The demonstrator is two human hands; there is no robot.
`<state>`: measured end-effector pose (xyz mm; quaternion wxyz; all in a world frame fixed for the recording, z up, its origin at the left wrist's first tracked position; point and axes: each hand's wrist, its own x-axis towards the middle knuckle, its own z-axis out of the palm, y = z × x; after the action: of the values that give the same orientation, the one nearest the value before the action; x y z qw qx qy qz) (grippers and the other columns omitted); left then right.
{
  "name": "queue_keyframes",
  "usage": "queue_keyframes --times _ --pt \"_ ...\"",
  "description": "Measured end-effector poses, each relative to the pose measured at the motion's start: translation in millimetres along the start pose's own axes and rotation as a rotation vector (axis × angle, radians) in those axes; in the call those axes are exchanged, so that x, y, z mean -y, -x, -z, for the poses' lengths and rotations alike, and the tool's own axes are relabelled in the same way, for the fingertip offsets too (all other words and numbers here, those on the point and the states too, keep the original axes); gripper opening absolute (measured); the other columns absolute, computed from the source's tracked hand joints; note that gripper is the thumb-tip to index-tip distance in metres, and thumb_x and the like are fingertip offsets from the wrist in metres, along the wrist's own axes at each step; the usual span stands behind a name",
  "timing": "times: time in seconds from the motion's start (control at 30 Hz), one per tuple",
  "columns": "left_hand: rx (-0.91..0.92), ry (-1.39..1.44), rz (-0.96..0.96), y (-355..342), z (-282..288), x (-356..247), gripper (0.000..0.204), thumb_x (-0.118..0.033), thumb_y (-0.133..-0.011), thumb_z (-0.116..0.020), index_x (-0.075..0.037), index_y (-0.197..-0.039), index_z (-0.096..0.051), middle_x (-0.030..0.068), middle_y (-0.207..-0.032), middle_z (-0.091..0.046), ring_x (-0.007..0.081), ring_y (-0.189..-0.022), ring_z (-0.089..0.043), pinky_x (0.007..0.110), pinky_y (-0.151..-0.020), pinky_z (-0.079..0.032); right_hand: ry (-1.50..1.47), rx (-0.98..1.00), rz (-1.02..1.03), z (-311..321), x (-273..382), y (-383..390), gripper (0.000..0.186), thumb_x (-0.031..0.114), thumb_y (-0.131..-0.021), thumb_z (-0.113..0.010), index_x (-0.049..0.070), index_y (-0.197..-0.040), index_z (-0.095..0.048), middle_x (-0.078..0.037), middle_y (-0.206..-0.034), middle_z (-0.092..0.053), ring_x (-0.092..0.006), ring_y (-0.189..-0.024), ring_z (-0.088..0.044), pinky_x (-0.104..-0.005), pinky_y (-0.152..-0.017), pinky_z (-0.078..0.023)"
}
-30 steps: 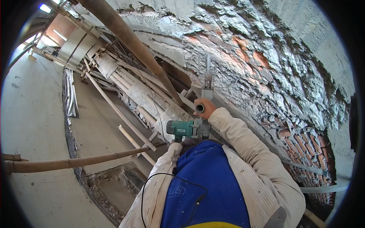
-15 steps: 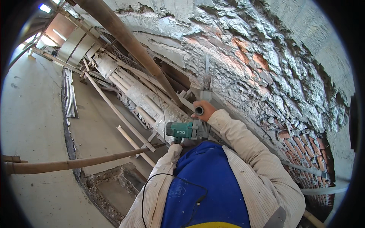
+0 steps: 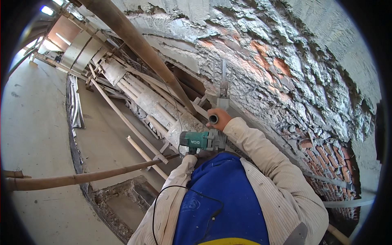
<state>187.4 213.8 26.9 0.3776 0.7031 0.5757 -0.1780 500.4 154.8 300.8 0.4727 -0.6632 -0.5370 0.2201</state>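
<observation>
- The green-and-grey power hammer (image 3: 199, 140) lies across the centre of the frame, close against the worker's blue shirt front (image 3: 222, 196).
- Its chisel bit (image 3: 224, 72) points up the frame at the rough, broken wall (image 3: 257, 77); from where I stand, I can't tell whether the tip touches.
- The right hand (image 3: 222, 116) has its fingers clamped around the side handle (image 3: 213, 119); a firm, steady hold there should help keep the bit from skating off.
- The left hand (image 3: 202, 154) sits low by the motor end, mostly hidden, so I can't tell how its fingers stand. A secure rear grip would matter, I'd judge.
- Pressing along the bit's own line, rather than levering sideways, looks wisest on such uneven stone.
- A thin cable (image 3: 180, 122) rises left of the motor; best kept clear of the bit.
- A thick bamboo pole (image 3: 143, 41) slants down from the upper left, near the hammer, so wide swings leftward seem unwise.
- Exposed bricks (image 3: 328, 161) show at the lower right.
</observation>
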Motion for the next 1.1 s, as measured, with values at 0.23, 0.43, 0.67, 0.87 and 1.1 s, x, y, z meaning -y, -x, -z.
queue_keyframes --times 0.23,0.43,0.67,0.87,1.1 --pt "0.071 0.011 -0.005 -1.4 4.3 -7.0 0.042 -0.055 -0.088 -0.055 -0.020 -0.110 -0.062 0.0074 -0.099 -0.063 0.0197 -0.085 -0.057 0.035 -0.077 -0.048 -0.029 0.115 -0.001 -6.0 -9.7 -2.3 0.043 0.014 -0.064 -0.084 0.001 -0.074 -0.045 -0.019 -0.067 -0.043 -0.0385 -0.064 -0.039 -0.0429 -0.060 -0.038" --pt "0.106 0.009 -0.018 -5.0 -1.2 -7.5 0.044 -0.054 -0.088 -0.056 -0.019 -0.113 -0.060 0.0076 -0.103 -0.062 0.0201 -0.089 -0.056 0.035 -0.079 -0.048 0.014 0.049 0.019 -3.5 -10.0 -0.4 0.040 0.013 -0.065 -0.083 0.000 -0.074 -0.046 -0.021 -0.067 -0.046 -0.0428 -0.067 -0.046 -0.0434 -0.060 -0.038" --pt "0.130 -0.003 -0.015 -1.6 2.1 -7.7 0.046 -0.054 -0.087 -0.057 -0.019 -0.117 -0.057 0.0078 -0.107 -0.061 0.0205 -0.094 -0.055 0.035 -0.081 -0.047 0.007 0.050 0.021 -2.2 -7.1 1.9 0.040 0.011 -0.065 -0.083 -0.001 -0.075 -0.046 -0.021 -0.070 -0.050 -0.0449 -0.071 -0.050 -0.0445 -0.062 -0.039" --pt "0.130 0.015 -0.010 -4.7 3.6 -4.9 0.048 -0.053 -0.087 -0.057 -0.018 -0.120 -0.055 0.0080 -0.110 -0.061 0.0209 -0.098 -0.055 0.035 -0.083 -0.047 -0.012 0.038 -0.013 -1.7 -10.7 1.9 0.041 0.012 -0.064 -0.083 -0.001 -0.076 -0.046 -0.020 -0.070 -0.047 -0.0438 -0.071 -0.046 -0.0441 -0.063 -0.040" --pt "0.126 0.024 -0.002 -8.5 7.8 -1.2 0.051 -0.053 -0.087 -0.058 -0.018 -0.123 -0.053 0.0083 -0.114 -0.060 0.0214 -0.103 -0.054 0.035 -0.085 -0.046 0.019 0.036 0.006 -11.0 -16.5 0.1 0.038 0.011 -0.061 -0.085 0.002 -0.084 -0.055 -0.021 -0.081 -0.057 -0.0453 -0.083 -0.055 -0.0455 -0.070 -0.044"
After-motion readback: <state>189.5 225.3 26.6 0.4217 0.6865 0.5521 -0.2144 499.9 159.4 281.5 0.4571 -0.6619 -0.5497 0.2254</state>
